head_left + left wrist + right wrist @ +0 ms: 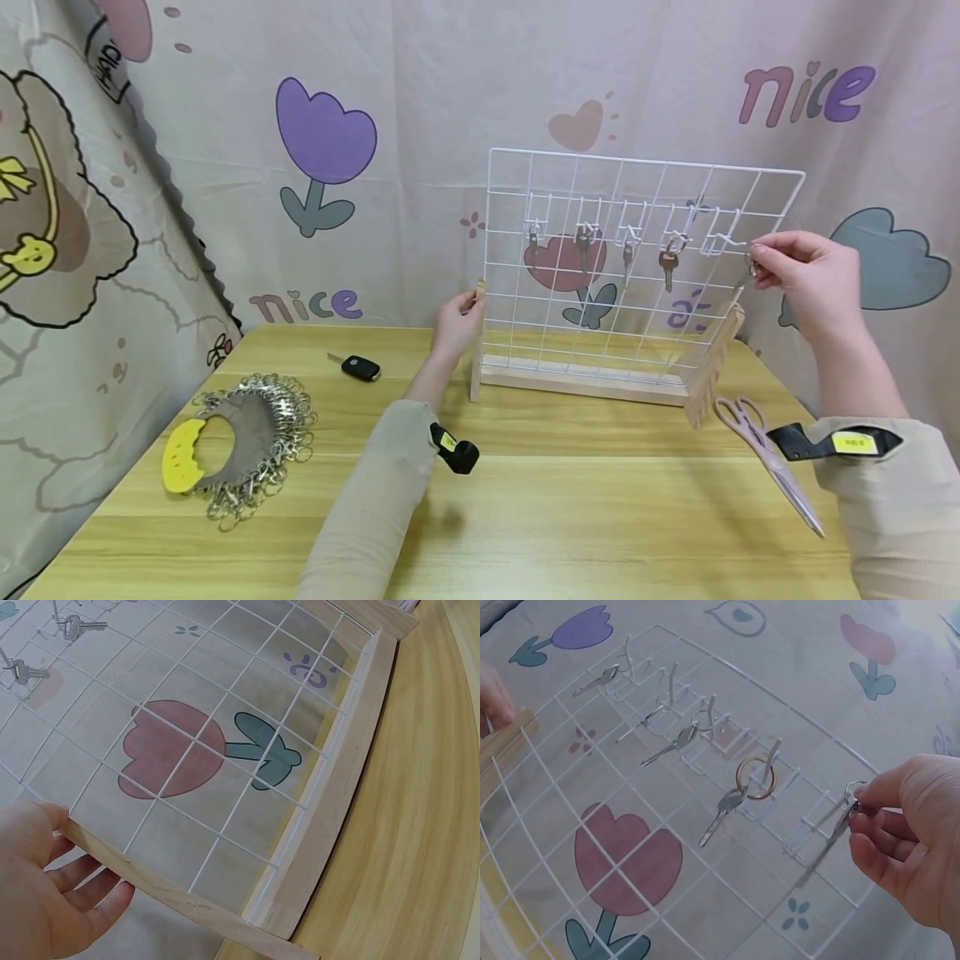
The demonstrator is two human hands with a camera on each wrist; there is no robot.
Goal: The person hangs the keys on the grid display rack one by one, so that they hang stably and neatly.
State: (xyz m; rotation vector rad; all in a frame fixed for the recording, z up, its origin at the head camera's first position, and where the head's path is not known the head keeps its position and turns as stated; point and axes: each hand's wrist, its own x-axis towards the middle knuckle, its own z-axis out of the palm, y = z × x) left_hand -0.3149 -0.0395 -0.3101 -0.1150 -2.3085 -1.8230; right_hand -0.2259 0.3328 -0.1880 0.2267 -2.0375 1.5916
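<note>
A white wire grid rack on a wooden base (577, 385) stands on the table. My left hand (453, 323) holds the wooden side post (154, 880) of the rack, thumb on its near face and fingers behind it. Several keys hang by rings from hooks on the grid, among them a brownish key (669, 265) on a gold-coloured ring (757, 778). Between thumb and forefinger, my right hand (817, 271) pinches a silver key (829, 841) by its ring (850, 788). That key points down beside the rightmost hook (722, 242), which carries nothing.
Scissors (768, 458) lie right of the rack, close to its wooden foot. On the left of the table are a black car key (361, 367) and a large ring holder bearing many metal rings, with a yellow piece (180, 457). A patterned curtain (442, 75) hangs behind.
</note>
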